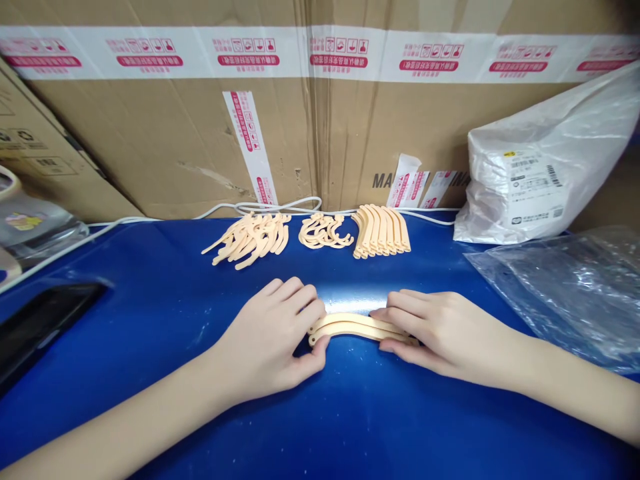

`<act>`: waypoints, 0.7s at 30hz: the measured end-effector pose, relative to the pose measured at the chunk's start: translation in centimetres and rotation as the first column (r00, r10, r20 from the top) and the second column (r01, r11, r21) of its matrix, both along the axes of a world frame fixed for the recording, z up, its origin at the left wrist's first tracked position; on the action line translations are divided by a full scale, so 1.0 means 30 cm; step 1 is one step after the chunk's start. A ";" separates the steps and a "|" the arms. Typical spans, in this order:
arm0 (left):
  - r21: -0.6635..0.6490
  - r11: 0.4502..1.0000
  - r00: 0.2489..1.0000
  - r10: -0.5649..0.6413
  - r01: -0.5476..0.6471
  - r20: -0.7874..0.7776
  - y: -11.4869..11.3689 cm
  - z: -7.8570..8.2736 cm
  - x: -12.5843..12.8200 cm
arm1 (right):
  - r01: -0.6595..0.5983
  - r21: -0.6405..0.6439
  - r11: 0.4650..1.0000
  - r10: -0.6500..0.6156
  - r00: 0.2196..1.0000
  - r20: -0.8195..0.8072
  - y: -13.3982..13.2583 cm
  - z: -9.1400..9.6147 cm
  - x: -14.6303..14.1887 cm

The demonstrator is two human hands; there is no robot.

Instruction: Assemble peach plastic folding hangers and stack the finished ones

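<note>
Two cream curved strips [353, 325], with small holes at their ends, lie side by side between my hands, low over the blue table. My left hand [280, 333] is closed on their left ends, thumb in front and fingers behind. At the right ends, my right hand [445, 337] pinches the same pair. Beyond my hands sit three groups of similar cream parts: a loose heap of wavy pieces [253, 239], a small pile of hook-shaped pieces [325, 231], and a neat row of stacked curved strips [381, 231].
A large cardboard box [190, 140] stands along the back, with a white cable [225, 209] at its foot. At right are a white package [520, 180] and clear plastic bags [575, 293]. A black phone [45, 327] lies at left on the blue tabletop [350, 413].
</note>
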State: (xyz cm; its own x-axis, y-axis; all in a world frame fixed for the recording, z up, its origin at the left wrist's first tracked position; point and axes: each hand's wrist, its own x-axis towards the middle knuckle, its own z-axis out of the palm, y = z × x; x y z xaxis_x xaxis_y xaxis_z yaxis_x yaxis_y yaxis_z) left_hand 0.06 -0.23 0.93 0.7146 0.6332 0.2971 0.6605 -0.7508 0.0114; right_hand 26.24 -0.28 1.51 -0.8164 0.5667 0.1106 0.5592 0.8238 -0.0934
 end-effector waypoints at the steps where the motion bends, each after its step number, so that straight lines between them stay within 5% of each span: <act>1: 0.015 1.000 1.000 -0.016 0.016 -0.013 -0.002 -0.002 0.000 | 0.012 -0.015 1.000 -0.012 1.000 -0.006 -0.003 -0.002 0.006; 21: 0.136 0.988 0.995 -0.059 0.070 -0.083 -0.015 0.003 0.011 | -0.016 0.084 0.996 0.021 0.998 -0.064 -0.010 -0.030 0.005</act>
